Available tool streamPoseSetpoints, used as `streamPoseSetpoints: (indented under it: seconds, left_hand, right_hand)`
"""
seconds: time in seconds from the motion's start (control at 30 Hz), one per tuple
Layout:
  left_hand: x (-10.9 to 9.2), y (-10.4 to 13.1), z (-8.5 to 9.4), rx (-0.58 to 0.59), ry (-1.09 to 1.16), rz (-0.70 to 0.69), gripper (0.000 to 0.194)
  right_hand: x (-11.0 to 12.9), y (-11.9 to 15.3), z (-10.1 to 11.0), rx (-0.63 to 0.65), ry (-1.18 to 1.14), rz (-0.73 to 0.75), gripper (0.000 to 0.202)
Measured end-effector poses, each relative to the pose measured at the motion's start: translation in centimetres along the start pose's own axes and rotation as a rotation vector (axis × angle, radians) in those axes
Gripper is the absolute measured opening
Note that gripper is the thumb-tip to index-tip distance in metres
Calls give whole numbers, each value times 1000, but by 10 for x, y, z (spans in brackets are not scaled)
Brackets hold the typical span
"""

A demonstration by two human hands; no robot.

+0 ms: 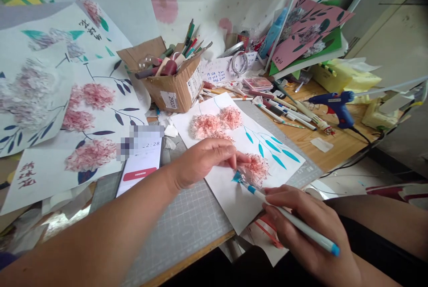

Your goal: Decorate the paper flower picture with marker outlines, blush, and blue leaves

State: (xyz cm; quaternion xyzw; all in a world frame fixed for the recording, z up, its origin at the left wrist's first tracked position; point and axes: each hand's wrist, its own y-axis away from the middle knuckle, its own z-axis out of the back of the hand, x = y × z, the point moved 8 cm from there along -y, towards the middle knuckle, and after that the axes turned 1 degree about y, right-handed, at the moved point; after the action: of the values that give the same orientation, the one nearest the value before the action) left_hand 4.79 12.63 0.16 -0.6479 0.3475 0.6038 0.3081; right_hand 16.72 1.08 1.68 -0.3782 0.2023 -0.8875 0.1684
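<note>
My right hand grips a white marker pen with blue ends. Its tip meets a teal patch on the white sheet, just beside a pink paper flower. My left hand rests over the sheet, fingers curled together, fingertips at that flower's left edge; they appear to pinch its petals. More fluffy pink flowers sit higher on the sheet, partly behind my left hand. To their right runs a drawn stem with teal leaves.
A grey cutting mat lies under the sheet. Left are a phone and finished flower pictures. Behind stands a cardboard box of pens; loose markers and a blue glue gun lie right. The table's front edge is close.
</note>
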Motion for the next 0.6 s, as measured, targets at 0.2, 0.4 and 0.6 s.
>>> streamPoseSetpoints:
  seconds: [0.2,0.4,0.6]
  left_hand:
    - [-10,5,-1,20,-252,26,31]
    - [-5,2,-19,102,-413,53,30]
    - [-6,-3,-25,136,-453,21,29]
  right_hand:
    - [-12,10,6,-25,-87,-93,7]
    - [-13,10,7,-40,-85,-119,7]
    - [-11,10,5,-45,-101,-98,10]
